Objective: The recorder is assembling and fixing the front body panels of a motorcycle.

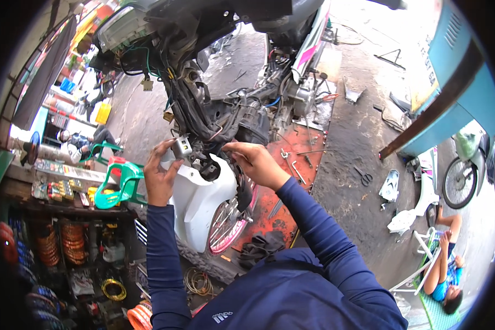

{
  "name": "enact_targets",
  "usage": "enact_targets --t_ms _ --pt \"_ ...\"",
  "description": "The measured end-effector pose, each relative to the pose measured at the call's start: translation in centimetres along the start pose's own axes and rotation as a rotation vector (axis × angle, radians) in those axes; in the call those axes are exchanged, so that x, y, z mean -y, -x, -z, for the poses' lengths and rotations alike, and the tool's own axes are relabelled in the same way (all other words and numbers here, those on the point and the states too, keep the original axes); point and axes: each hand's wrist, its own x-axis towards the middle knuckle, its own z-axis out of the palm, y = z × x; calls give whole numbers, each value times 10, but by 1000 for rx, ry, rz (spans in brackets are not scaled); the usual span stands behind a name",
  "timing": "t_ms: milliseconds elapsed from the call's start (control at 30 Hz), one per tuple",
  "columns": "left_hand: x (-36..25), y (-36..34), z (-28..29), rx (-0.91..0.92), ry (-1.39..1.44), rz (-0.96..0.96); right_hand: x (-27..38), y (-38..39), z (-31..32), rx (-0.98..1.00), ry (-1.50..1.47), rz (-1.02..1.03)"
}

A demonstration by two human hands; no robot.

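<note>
My left hand (161, 176) grips a small silver metal part (182, 149) with openings, held beside the steering column of a partly stripped motorcycle (198, 110) with exposed wiring. My right hand (253, 164) has its fingertips pressed together among the dark parts at the column, right of the silver part; what is between them is hidden. A white front fender (194, 214) sits just below both hands, over the pink-rimmed front wheel (225, 231).
An orange-red work platform (280, 206) holds scattered tools. Scissors (363, 176) and white panels (401, 220) lie on the floor to the right. A green plastic chair (115, 190) and shelves of parts (74, 245) stand left. Another person (445, 280) reclines at lower right.
</note>
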Motion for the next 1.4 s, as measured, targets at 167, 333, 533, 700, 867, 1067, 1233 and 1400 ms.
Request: enact_targets --t_ms 167,333,533,700,867,1067,1233,1400 --pt "-10 2 -2 -72 1 70 -17 -41 2 468 357 98" --pt "-24 2 -2 -70 -181 73 -27 -43 -6 468 565 215" --pt "-21 9 -7 -142 -88 136 -34 -12 -10 108 196 198" --pt "-25 5 -4 -151 -239 33 -38 -3 -1 141 -609 -386" --pt "-12 16 -11 -209 -60 115 -43 -4 1 164 -770 -398" --pt "-16 17 -14 -230 -74 128 -9 -3 -25 -38 -346 -381" --pt "-9 25 -10 -211 -59 126 -2 -1 -35 -144 -411 -373" --pt "-4 26 -12 -219 -172 83 20 11 -19 -50 -127 20"
